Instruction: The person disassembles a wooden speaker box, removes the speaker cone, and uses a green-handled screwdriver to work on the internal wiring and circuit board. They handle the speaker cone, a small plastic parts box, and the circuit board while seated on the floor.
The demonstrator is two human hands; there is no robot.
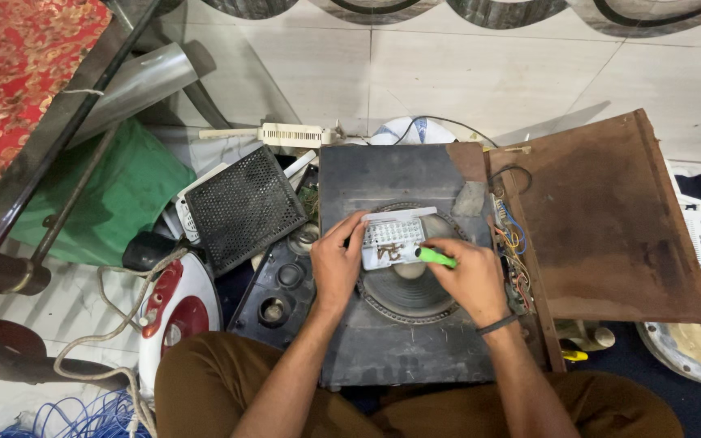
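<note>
Both hands meet over a small white bit case (pixel 393 242): left hand (pixel 336 264) grips its edge, right hand (pixel 470 278) pinches a green-handled screwdriver (pixel 436 258) against it, above a speaker cone (pixel 407 296) in a dark panel (pixel 383 182). Tiled floor (pixel 480 77) lies around.

speaker cone (pixel 411 292) half hidden, green tool (pixel 436 258) tip unseen
</note>
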